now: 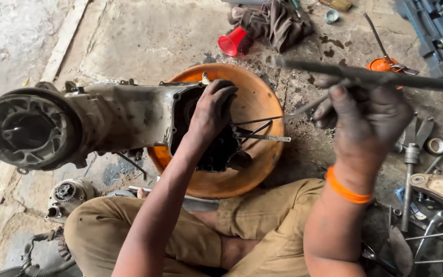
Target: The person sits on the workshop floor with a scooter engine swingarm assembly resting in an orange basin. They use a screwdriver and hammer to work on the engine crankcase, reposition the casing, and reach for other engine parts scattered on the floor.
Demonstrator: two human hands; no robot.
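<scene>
Head view, and I start at the fingertips: my left hand [212,110] is pressed down, fingers curled over the dark open end of the engine casing [124,115], gripping its greasy inner parts right over the orange basin [255,97]. My right hand [367,120] is raised at about three o'clock from that, fingers clenched around a long dark metal rod [370,77] that runs out toward two o'clock; a thinner tool [283,117] slants from the same fist back toward the casing opening.

Outward from there, the casing lies lengthwise, its round drum end [26,128] at nine o'clock and its open end resting over the basin at centre. A red funnel [232,41] sits at twelve o'clock beside a heap of rags [275,20]. A small geared part [66,195] lies at eight o'clock by my knee. Loose wrenches [411,164] are scattered at four o'clock.

My reading: this is the prying or freeing stage at the open end, left hand bracing. Next calls for a steady casing and a careful tip placement, since greasy fingers could slip.
</scene>
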